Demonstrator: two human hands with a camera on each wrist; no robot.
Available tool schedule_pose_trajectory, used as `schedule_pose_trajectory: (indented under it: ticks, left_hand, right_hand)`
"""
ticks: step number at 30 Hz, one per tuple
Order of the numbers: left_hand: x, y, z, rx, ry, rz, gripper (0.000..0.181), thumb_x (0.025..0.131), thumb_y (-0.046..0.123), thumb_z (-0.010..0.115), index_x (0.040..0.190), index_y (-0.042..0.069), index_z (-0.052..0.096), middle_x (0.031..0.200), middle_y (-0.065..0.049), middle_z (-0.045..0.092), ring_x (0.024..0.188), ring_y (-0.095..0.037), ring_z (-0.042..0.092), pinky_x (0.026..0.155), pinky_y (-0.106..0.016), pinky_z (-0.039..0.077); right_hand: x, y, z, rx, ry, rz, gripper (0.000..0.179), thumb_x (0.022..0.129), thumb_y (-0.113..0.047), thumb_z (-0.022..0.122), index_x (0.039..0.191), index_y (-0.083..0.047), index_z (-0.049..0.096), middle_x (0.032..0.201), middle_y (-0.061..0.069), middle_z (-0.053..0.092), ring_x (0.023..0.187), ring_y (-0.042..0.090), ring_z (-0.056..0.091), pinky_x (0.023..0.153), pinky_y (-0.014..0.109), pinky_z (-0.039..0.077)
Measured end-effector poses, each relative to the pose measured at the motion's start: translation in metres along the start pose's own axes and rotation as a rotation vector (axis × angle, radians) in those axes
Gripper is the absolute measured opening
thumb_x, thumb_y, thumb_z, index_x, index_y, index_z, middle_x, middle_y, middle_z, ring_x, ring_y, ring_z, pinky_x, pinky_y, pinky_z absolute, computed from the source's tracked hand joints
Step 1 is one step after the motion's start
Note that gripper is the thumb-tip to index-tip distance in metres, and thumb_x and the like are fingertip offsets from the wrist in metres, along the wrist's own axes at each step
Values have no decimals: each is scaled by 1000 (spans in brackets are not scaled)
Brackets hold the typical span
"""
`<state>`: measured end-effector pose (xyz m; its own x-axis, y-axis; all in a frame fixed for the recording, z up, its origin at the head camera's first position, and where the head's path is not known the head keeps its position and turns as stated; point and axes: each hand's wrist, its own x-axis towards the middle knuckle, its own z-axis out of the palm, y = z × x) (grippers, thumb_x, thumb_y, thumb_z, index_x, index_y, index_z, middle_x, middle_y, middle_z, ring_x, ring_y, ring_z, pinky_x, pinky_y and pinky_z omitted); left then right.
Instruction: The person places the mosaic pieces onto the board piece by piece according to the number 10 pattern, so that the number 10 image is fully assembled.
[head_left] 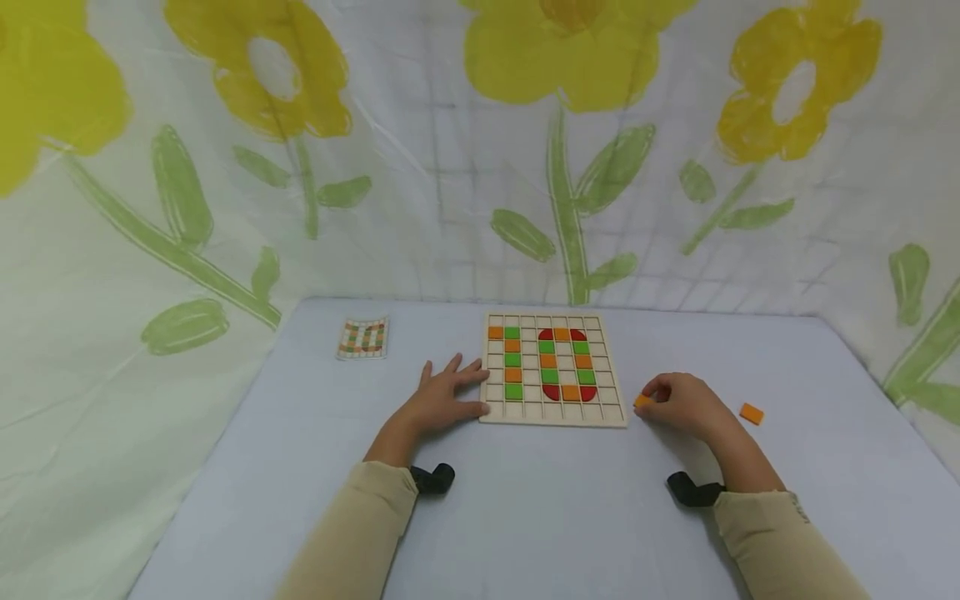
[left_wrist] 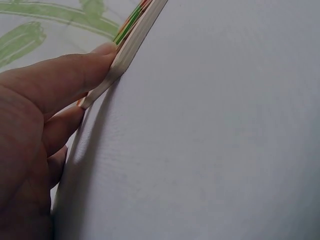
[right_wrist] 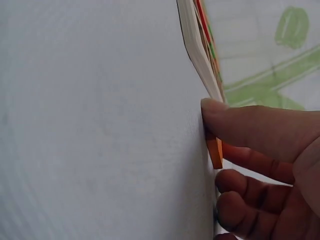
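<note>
A pale wooden grid board lies on the white table, with orange, green and rounded red tiles set in it in the shape of a 1 and a 0. My left hand touches the board's left edge with thumb and spread fingers; the left wrist view shows its thumb right at the board's rim. Just right of the board, my right hand pinches a small orange tile low over the table. The right wrist view has that tile under the thumb, with the other fingers curled behind.
Another orange tile lies loose to the right of my right hand. At the back left is a small card printed with a similar coloured grid. A white cloth painted with yellow flowers hangs behind the table.
</note>
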<state>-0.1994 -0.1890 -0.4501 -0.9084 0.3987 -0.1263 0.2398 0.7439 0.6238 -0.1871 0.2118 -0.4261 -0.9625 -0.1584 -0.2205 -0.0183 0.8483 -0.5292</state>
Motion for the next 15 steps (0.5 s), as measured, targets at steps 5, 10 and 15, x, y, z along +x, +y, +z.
schedule_pose_trajectory:
  ticks: [5,10,15]
  left_hand:
    - [-1,0,1,-1,8,-2,65,88,46,71,146,27,49,158,14,30,154,-19,7,122,-50,-17]
    - [0,0,1,18,20,3,64,88,46,70,146,28,49,158,14,31,154,-19,8,122,-51,-16]
    - [-1,0,0,13,19,5,64,88,45,71,146,27,49,158,13,31,154,-19,8,122,-51,-16]
  right_hand:
    - [6,0,0,-48,12,-23,30,85,-30,73,102,-5,71,89,7,59,81,22,52,63,28,43]
    - [18,-22,5,-16,95,-106,32,86,-28,74,105,-4,72,101,12,62,85,24,53,66,30,47]
    - [33,-72,22,31,66,-289,27,87,-25,74,107,-6,73,101,7,64,83,20,53,69,31,48]
